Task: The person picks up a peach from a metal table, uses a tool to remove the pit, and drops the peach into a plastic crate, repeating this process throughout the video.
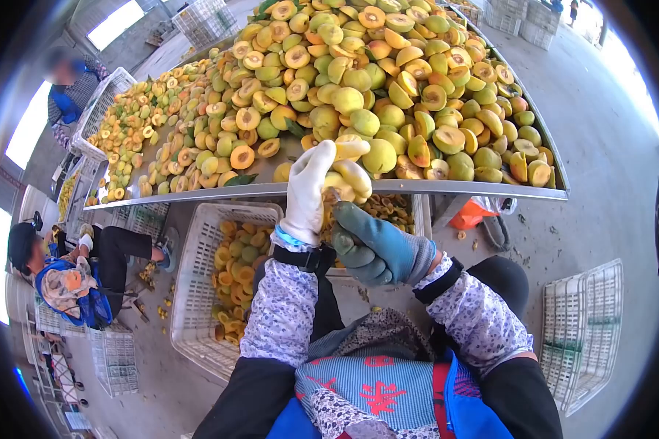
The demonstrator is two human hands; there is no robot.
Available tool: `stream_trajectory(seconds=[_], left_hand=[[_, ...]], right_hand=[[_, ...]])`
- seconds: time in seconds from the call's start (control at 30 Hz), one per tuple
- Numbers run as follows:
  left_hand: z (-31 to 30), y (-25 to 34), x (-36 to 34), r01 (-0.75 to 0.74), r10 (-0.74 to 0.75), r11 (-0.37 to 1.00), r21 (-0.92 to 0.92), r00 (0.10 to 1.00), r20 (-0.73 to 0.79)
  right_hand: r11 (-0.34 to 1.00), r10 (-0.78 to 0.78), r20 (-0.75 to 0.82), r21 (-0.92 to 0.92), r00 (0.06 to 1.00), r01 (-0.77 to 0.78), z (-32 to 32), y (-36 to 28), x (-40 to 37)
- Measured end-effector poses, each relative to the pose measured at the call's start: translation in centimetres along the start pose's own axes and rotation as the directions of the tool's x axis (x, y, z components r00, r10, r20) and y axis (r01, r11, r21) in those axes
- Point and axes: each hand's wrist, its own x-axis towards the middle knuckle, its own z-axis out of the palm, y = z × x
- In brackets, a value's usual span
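Note:
My left hand [313, 186], in a white glove with yellow-stained fingertips, is closed around a yellow peach [338, 186] just over the near edge of the table. My right hand [379, 245], in a blue-green glove, is wrapped round a small hand tool [334, 194]. Only the tool's thin dark metal end shows, and it touches the fruit; the handle is hidden in the glove. Right behind my hands rises a big heap of halved and whole peaches [359, 80], several with brown pits showing.
The metal table [483, 190] has a raised rim. Below it stands a white crate [190, 293] of peach halves, with another partly hidden behind my hands. A stack of crates [582, 333] is at right. One person [80, 271] sits at left; another [69, 99] is farther back.

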Motion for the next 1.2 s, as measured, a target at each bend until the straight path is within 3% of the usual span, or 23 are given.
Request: stream_trajectory(seconds=[0.03, 0.07, 0.17, 0.2, 0.3, 0.33, 0.43, 0.53, 0.63, 0.67, 0.77, 0.87, 0.93, 1.0, 1.03, 1.07, 1.1, 1.17, 1.2], left_hand=[[-0.2, 0.1, 0.0, 0.049, -0.043, 0.997, -0.052, 0.994, 0.103], [0.2, 0.1, -0.1, 0.02, -0.019, 1.0, -0.01, 0.995, 0.101], [1.5, 1.0, 0.3, 0.092, -0.096, 0.953, 0.289, 0.995, 0.0], [1.8, 0.6, 0.3, 0.092, -0.078, 0.967, 0.237, 0.995, -0.067], [2.0, -1.1, 0.6, -0.037, 0.016, 0.981, -0.192, 0.994, -0.108], [2.2, -1.3, 0.9, -0.034, -0.02, 0.964, -0.265, 0.98, -0.197], [1.6, -1.9, 1.0, -0.058, 0.013, 0.979, -0.195, 0.974, -0.224], [-0.9, -2.7, 1.6, -0.041, 0.043, 0.998, -0.045, 0.998, 0.036], [0.9, -2.7, 1.3, -0.074, 0.061, 0.98, -0.183, 0.995, -0.078], [1.7, -2.6, 1.3, -0.084, 0.039, 0.966, -0.243, 0.982, -0.183], [-0.3, -2.6, 2.6, -0.194, -0.013, 0.827, -0.528, 0.932, -0.363], [-2.3, -0.6, 2.0, -0.319, 0.122, 0.903, -0.288, 0.833, -0.54], [-4.9, 2.3, -0.1, -0.333, 0.222, 0.937, -0.108, 0.803, -0.554], [-6.8, 6.1, -3.2, -0.187, 0.301, 0.951, 0.247, 0.739, -0.602], [-9.3, 7.6, -3.7, 0.01, 0.315, 0.897, 0.441, 0.685, -0.657], [-10.1, 8.4, -4.3, 0.272, 0.507, 0.568, 0.777, 0.628, -0.59], [-10.7, 8.6, -5.0, 0.507, 0.648, 0.095, 0.857, 0.622, -0.44], [-10.0, 8.5, -4.9, 0.448, 0.561, 0.138, 0.883, 0.7, -0.442], [-9.5, 7.9, -4.0, 0.38, 0.51, 0.086, 0.921, 0.777, -0.369]], right_hand=[[0.999, -0.001, 0.097, 0.053, 0.995, -0.004, -0.2, 0.1, -0.1], [0.999, 0.01, 0.074, 0.036, 0.997, -0.013, -0.4, 0.1, -0.3], [0.999, 0.007, -0.042, -0.043, 0.999, -0.009, -0.2, -0.1, -0.7], [0.996, -0.016, -0.108, -0.09, 0.994, 0.007, 0.4, -0.2, -0.9], [0.985, -0.09, -0.233, -0.167, 0.968, 0.051, 1.5, -0.2, -0.8], [0.98, -0.119, -0.26, -0.183, 0.958, 0.072, 1.8, -0.1, -0.7], [0.932, -0.218, -0.371, -0.353, 0.903, 0.08, 2.5, -0.1, -0.5], [0.864, -0.2, -0.433, -0.501, 0.879, -0.05, 1.7, -0.8, -0.8], [0.828, -0.292, -0.398, -0.56, 0.87, 0.022, 1.7, -0.5, -1.1], [0.797, -0.354, -0.373, -0.601, 0.858, 0.067, 1.2, -0.2, -0.8], [0.459, -0.764, -0.319, -0.879, 0.56, 0.125, -2.0, 3.6, 2.0], [0.301, -0.739, -0.366, -0.931, 0.566, -0.209, -3.9, 3.2, 0.2], [0.208, -0.748, -0.365, -0.922, 0.555, -0.327, -2.8, 2.3, -0.9], [0.067, -0.781, -0.316, -0.9, 0.539, -0.43, -2.6, 2.0, -1.5], [0.066, -0.779, -0.319, -0.898, 0.54, -0.436, -2.6, 1.7, -1.4], [0.07, -0.777, -0.328, -0.893, 0.536, -0.445, -2.6, 1.5, -1.2], [0.071, -0.773, -0.339, -0.886, 0.536, -0.458, -2.5, 1.5, -1.1], [0.03, -0.779, -0.323, -0.875, 0.538, -0.483, -2.3, 1.2, -0.7], [0.014, -0.771, -0.333, -0.861, 0.542, -0.508, -2.3, 1.1, -0.5]])
